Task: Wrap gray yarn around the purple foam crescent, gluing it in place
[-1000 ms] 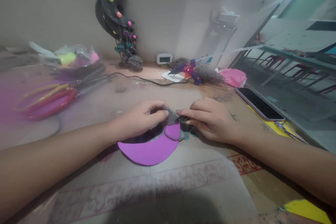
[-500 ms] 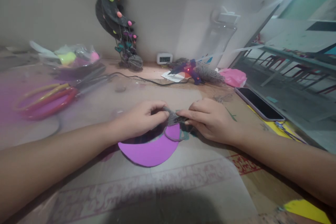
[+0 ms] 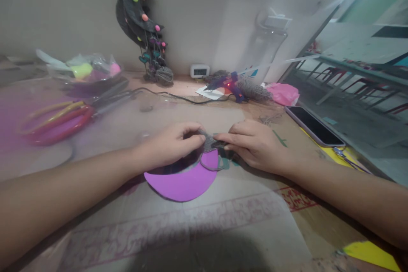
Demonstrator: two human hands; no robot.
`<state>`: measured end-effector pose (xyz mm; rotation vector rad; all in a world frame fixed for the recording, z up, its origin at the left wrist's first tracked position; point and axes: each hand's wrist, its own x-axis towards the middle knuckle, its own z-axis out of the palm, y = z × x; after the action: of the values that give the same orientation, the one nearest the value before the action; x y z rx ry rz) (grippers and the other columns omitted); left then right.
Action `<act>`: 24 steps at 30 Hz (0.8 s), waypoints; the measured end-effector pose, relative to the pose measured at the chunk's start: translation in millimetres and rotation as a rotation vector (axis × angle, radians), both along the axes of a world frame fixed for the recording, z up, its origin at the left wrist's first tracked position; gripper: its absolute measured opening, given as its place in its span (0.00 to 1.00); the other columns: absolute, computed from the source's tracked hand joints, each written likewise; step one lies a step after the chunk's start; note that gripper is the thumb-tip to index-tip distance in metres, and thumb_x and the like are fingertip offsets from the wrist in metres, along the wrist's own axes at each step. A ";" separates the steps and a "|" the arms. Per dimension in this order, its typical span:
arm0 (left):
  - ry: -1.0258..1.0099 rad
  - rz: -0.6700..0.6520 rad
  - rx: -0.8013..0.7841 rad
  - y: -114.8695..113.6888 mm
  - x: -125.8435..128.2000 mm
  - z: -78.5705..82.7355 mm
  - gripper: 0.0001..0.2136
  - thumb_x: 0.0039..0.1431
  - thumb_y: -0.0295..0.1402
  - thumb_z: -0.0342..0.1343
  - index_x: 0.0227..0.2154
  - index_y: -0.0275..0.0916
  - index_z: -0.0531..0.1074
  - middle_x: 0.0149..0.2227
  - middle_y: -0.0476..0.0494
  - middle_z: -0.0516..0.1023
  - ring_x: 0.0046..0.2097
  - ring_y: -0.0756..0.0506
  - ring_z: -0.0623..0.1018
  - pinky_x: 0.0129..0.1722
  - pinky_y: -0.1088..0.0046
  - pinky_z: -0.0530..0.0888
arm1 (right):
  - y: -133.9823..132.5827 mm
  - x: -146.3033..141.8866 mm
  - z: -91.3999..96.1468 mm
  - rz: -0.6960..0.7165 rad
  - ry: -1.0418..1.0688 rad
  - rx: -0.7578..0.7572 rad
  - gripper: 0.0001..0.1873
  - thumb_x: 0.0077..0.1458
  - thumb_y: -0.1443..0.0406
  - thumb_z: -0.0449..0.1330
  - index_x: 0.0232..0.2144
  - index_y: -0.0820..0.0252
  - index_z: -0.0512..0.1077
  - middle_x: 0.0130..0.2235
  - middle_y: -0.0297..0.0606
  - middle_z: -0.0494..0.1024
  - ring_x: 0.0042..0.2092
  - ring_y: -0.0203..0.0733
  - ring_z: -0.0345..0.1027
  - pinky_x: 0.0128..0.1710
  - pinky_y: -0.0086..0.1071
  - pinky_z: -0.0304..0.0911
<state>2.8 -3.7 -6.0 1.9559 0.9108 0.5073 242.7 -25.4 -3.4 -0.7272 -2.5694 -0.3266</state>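
A purple crescent cutout lies on the table with its upper right end wrapped in grey yarn. My left hand is closed on the wrapped end, thumb on top; its other fingers are partly hidden behind. On the other side my right hand pinches at the yarn, index finger stretched along the wrapping and the rest curled. A loose loop of yarn hangs down over the purple surface and runs back under the right hand.
Scissors with red and yellow handles lie left. At the back are a decorated grey crescent, a small clock, a lit glue gun, a yarn skein and a clear bottle. A phone rests at right.
Almost nothing differs. Both hands keep their place at the wrapped end, and the purple crescent has shifted only very slightly.
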 end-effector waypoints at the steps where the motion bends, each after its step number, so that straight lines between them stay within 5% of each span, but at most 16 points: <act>1: 0.001 0.000 0.000 0.1 -0.1 -0.2 0.09 0.61 0.34 0.47 0.29 0.39 0.69 0.24 0.53 0.71 0.29 0.50 0.71 0.28 0.75 0.65 | 0.0 -0.2 -0.2 0.002 0.002 0.005 0.14 0.65 0.64 0.52 0.44 0.63 0.76 0.28 0.38 0.75 0.30 0.37 0.66 0.30 0.31 0.56; 8: 0.001 -0.002 -0.004 0.1 0.1 0.2 0.10 0.62 0.35 0.47 0.29 0.39 0.69 0.24 0.52 0.71 0.28 0.50 0.71 0.28 0.75 0.66 | -2.2 1.9 0.3 0.001 0.049 -0.042 0.14 0.65 0.65 0.51 0.44 0.62 0.75 0.29 0.38 0.74 0.30 0.37 0.66 0.31 0.31 0.58; 14: 0.011 0.015 0.001 -1.4 1.0 3.2 0.10 0.61 0.35 0.47 0.27 0.39 0.67 0.23 0.53 0.71 0.28 0.50 0.71 0.28 0.76 0.65 | 0.7 6.2 2.5 -0.149 0.209 -0.178 0.17 0.64 0.62 0.53 0.52 0.60 0.71 0.34 0.39 0.72 0.36 0.39 0.66 0.37 0.32 0.62; 24: -0.044 0.026 -0.028 -0.2 0.0 0.0 0.08 0.61 0.34 0.48 0.30 0.38 0.69 0.24 0.54 0.67 0.28 0.51 0.69 0.27 0.75 0.63 | 0.5 3.7 -1.7 0.018 0.103 -0.128 0.15 0.64 0.64 0.54 0.48 0.64 0.73 0.32 0.38 0.73 0.32 0.37 0.65 0.32 0.30 0.58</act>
<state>2.8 -3.9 -5.9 1.9026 0.9119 0.5473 246.4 -24.9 -5.1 -0.7460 -2.5151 -0.1167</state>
